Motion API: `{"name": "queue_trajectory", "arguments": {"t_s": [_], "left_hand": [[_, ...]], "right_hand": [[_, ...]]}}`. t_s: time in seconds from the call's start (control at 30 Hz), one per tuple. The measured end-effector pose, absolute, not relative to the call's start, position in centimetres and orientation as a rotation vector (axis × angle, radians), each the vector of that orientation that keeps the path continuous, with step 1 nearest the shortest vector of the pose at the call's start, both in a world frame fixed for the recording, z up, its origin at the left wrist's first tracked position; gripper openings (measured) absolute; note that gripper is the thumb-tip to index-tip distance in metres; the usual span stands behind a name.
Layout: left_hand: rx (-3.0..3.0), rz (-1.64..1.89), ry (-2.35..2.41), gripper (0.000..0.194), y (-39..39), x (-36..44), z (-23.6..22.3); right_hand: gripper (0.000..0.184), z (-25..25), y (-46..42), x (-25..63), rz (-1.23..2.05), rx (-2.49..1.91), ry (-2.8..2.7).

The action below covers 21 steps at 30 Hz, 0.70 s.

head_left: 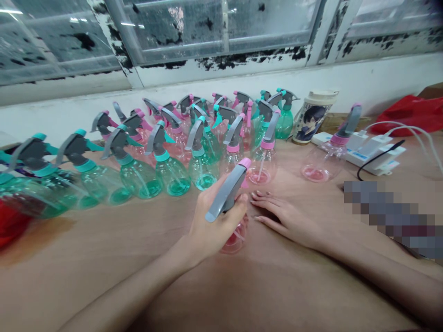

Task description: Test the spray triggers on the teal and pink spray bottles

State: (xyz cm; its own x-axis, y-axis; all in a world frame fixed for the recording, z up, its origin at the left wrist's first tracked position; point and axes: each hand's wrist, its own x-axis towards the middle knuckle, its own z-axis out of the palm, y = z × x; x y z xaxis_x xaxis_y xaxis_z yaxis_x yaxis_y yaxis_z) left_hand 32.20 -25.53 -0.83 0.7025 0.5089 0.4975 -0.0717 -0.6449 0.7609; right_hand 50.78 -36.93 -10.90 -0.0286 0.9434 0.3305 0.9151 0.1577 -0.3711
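My left hand [211, 221] is wrapped round the neck of a pink spray bottle [236, 240], upright on the table in front of me. The grey trigger head with its pink nozzle tip points away from me. Just right of it, my right hand [285, 216] lies on the tabletop with fingers stretched out, holding nothing. Beyond both hands stand rows of spray bottles, with green ones [173, 177] towards the left and a clear pink one [262, 163] nearest my right fingertips.
Another pink spray bottle [321, 161] stands apart at the right, beside a white power strip [374, 154] with cables. A printed cup [313, 117] is at the back. Red plastic bags lie at the far right [411, 113] and left edge [12, 221]. Behind runs a windowed wall [221, 76].
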Motion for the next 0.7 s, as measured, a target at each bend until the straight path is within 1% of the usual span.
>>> {"name": "queue_trajectory", "arguments": {"t_s": [0.23,0.57,0.7], "left_hand": [[2.091,0.937,0.329,0.017,-25.52,32.23,-1.01],[2.071,0.902,0.337,0.01,-25.43,32.22,-1.04],[2.063,0.87,0.364,0.009,-25.5,32.2,-0.94]], "right_hand": [[0.041,-10.88,-36.96,50.74,0.097,-1.737,-1.901],[0.043,-10.92,-36.98,50.84,0.097,-1.756,-1.936],[0.043,-10.9,-36.98,50.84,0.102,-1.76,-1.937]]}}
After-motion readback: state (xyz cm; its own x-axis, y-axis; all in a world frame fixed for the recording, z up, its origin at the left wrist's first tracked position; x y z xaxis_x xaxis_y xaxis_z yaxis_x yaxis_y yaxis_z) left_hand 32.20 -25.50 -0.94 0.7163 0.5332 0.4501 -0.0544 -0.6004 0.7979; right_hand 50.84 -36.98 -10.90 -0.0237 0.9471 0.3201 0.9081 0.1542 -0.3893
